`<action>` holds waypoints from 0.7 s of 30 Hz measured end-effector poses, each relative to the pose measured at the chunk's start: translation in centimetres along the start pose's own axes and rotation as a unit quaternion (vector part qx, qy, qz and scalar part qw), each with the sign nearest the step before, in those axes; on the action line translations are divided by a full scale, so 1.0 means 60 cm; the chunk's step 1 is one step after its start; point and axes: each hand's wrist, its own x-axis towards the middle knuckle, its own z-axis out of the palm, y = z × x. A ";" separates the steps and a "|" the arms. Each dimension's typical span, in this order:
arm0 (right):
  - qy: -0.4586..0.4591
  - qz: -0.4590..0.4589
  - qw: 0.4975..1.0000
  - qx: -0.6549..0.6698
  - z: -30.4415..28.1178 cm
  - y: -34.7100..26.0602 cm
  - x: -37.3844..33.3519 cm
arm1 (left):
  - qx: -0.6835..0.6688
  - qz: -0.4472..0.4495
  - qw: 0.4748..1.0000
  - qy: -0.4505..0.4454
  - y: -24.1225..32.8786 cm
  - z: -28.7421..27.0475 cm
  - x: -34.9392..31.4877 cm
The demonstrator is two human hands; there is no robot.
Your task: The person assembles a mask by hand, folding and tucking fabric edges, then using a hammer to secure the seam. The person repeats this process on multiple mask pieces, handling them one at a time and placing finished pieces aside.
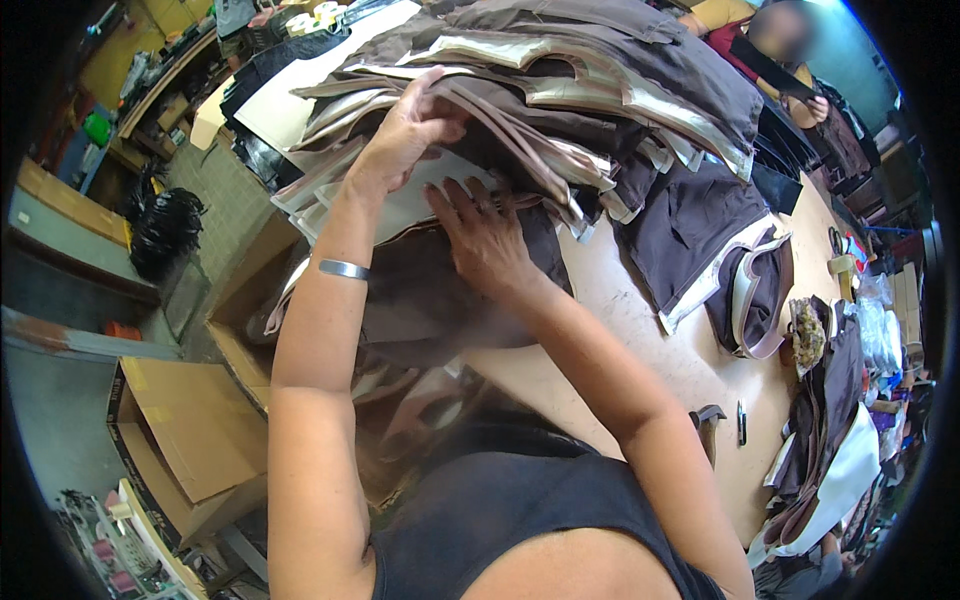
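A tall heap of dark brown sheet-material pieces (650, 85) with pale undersides and edges lies across the worktable. My left hand (405, 140) grips the edges of several layered brown pieces at the near left of the heap and lifts them. Beneath that raised flap, a pale underside (410, 205) shows. My right hand (483, 235) rests over it with fingers stretched out, its fingertips partly in the flap's shade. A brown piece (450, 295) hangs over the table's near edge below my hands.
The table (590, 320) holds another brown piece (690, 235), a curved strip (750, 300), a pen (742, 422) and a dark metal tool (708, 420). Open cardboard boxes (190, 430) stand at the left. A black bag (165, 230) sits on the floor. A co-worker (770, 60) stands at far right.
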 end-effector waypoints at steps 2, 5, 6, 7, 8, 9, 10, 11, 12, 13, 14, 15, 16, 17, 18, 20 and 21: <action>0.001 0.073 0.971 0.228 0.020 0.014 0.004 | 0.096 -0.007 0.995 0.018 -0.063 -0.040 0.027; -0.014 -0.016 0.995 0.098 -0.006 0.000 -0.036 | 0.016 -0.088 0.996 -0.018 -0.080 -0.036 0.001; 0.000 -0.093 0.992 0.080 -0.008 -0.003 -0.065 | 0.009 -0.103 0.995 -0.001 -0.079 -0.030 -0.003; -0.093 -0.059 0.984 0.143 -0.077 -0.031 -0.044 | 0.010 -0.110 0.994 0.009 -0.086 -0.039 -0.006; -0.105 -0.054 0.985 0.127 -0.112 -0.040 -0.056 | 0.002 -0.090 0.996 0.017 -0.086 -0.037 -0.006; -0.116 -0.050 0.986 0.112 -0.141 -0.035 -0.074 | -0.005 -0.070 0.997 0.024 -0.086 -0.035 -0.007; -0.127 -0.017 0.985 0.118 -0.172 -0.020 -0.085 | -0.023 -0.049 0.998 0.021 -0.092 -0.041 -0.003; -0.137 0.016 0.983 0.123 -0.203 0.002 -0.100 | -0.055 -0.010 0.998 0.026 -0.092 -0.041 0.002; -0.157 0.063 0.979 0.113 -0.231 0.032 -0.117 | -0.061 0.013 0.998 0.027 -0.085 -0.038 0.009; -0.179 0.114 0.971 0.113 -0.249 0.070 -0.134 | -0.063 0.027 0.997 0.030 -0.078 -0.035 0.020; -0.162 0.142 0.970 0.113 -0.268 0.105 -0.152 | -0.064 0.031 0.997 0.014 -0.075 -0.035 0.028; -0.146 0.173 0.968 0.112 -0.285 0.132 -0.165 | -0.081 0.042 0.996 0.010 -0.072 -0.036 0.032; -0.161 0.210 0.960 0.092 -0.305 0.147 -0.166 | -0.090 0.035 0.995 0.004 -0.068 -0.042 0.028; -0.173 0.245 0.951 0.070 -0.322 0.163 -0.164 | -0.098 0.031 0.995 -0.002 -0.063 -0.047 0.024; -0.191 0.244 0.950 0.043 -0.332 0.181 -0.165 | -0.100 0.035 0.994 0.000 -0.061 -0.047 0.026; -0.219 0.246 0.944 -0.032 -0.347 0.224 -0.164 | -0.109 0.038 0.993 0.005 -0.068 -0.052 0.034; -0.226 0.247 0.939 -0.077 -0.352 0.248 -0.163 | -0.106 0.037 0.994 0.013 -0.068 -0.049 0.038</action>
